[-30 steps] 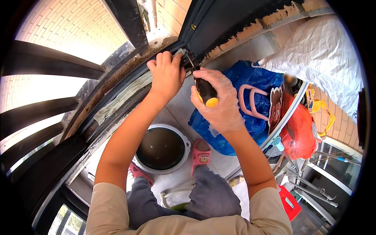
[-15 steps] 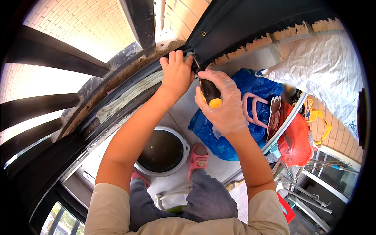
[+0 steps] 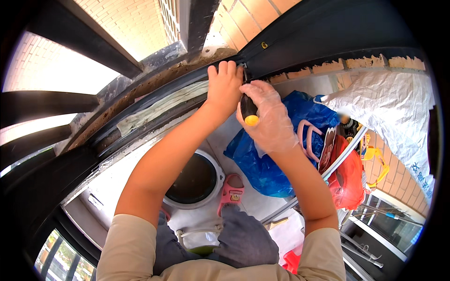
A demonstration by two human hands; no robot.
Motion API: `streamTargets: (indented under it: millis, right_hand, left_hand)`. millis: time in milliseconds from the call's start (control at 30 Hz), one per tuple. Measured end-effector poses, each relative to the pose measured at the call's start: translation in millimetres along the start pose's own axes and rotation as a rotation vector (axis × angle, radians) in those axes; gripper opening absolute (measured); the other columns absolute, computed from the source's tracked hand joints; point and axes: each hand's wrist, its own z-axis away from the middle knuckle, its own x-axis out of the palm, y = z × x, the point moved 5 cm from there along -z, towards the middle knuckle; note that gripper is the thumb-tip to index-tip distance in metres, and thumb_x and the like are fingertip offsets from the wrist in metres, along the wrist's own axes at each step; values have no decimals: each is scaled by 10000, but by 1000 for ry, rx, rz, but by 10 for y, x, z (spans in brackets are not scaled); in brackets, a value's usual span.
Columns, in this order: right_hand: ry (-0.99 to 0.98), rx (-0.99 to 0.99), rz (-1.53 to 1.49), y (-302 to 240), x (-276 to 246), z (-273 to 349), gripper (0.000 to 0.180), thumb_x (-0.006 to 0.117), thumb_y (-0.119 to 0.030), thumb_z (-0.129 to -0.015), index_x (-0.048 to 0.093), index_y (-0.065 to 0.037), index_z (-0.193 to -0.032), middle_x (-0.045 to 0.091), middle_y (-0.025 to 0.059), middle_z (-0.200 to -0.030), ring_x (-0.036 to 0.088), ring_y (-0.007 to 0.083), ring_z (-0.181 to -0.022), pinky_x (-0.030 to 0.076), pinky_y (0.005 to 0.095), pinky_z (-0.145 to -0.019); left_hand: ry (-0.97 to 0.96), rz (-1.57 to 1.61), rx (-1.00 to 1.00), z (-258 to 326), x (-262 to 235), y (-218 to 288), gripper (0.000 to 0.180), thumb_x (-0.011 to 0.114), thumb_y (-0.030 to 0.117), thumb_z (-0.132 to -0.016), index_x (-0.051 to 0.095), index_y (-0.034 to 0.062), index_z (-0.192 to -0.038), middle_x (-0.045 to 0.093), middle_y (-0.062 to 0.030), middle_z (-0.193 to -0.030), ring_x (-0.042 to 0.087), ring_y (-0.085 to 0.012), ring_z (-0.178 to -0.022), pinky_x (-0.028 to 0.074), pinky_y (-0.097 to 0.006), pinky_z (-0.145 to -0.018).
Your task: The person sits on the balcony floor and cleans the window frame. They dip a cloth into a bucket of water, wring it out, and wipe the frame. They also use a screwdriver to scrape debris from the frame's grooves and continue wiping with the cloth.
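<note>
I'd worry the gloved right hand [image 3: 268, 114], fingers curled round a black-and-yellow tool [image 3: 249, 108], could slip and jab the left hand [image 3: 223, 90], its close-set fingertips beside the shaft.

My right hand [image 3: 271, 117] covers part of the black-and-yellow tool [image 3: 248, 108], whose tip I cannot make out in the dark corner of the black frame [image 3: 309, 37]. My left forearm [image 3: 161, 161] hides the left side of the basin [image 3: 219, 181] on the floor [image 3: 258, 202] and most of my left pink slipper [image 3: 165, 214]. The view's right edge cuts off the white sheet [image 3: 377, 103].
</note>
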Motion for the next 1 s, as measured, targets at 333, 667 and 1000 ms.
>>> streamTargets:
  millis: [333,667,1000]
  right_hand:
    - [-226,22,112,-62,-223,-433,297,692,-171,-750,617,-44,-1007,636,165,-955,586,327,-982,477,393,-848]
    - [-297,61,258,-53,-229,-977,383,691,-332,-725,663,-35,-965,665,188,-879,663,289,-811,511,360,-773]
    - [-777,-442,1055,-300,24,-1310,289,700,-106,-689,656,-59,-971,666,175,-978,652,314,-944,515,396,-797]
  left_hand:
    - [-117,72,-25,11,-3,-76,280,611,229,-756,622,127,-1017,480,-55,-972,429,-231,-983,314,-403,-805]
    - [-73,47,-43,-45,73,-69,210,564,172,-774,655,130,-959,533,-54,-972,476,-246,-996,323,-469,-855]
    - [-172,27,-45,-71,-26,-105,328,691,340,-765,702,184,-1054,585,-33,-940,534,-203,-1012,361,-411,-810]
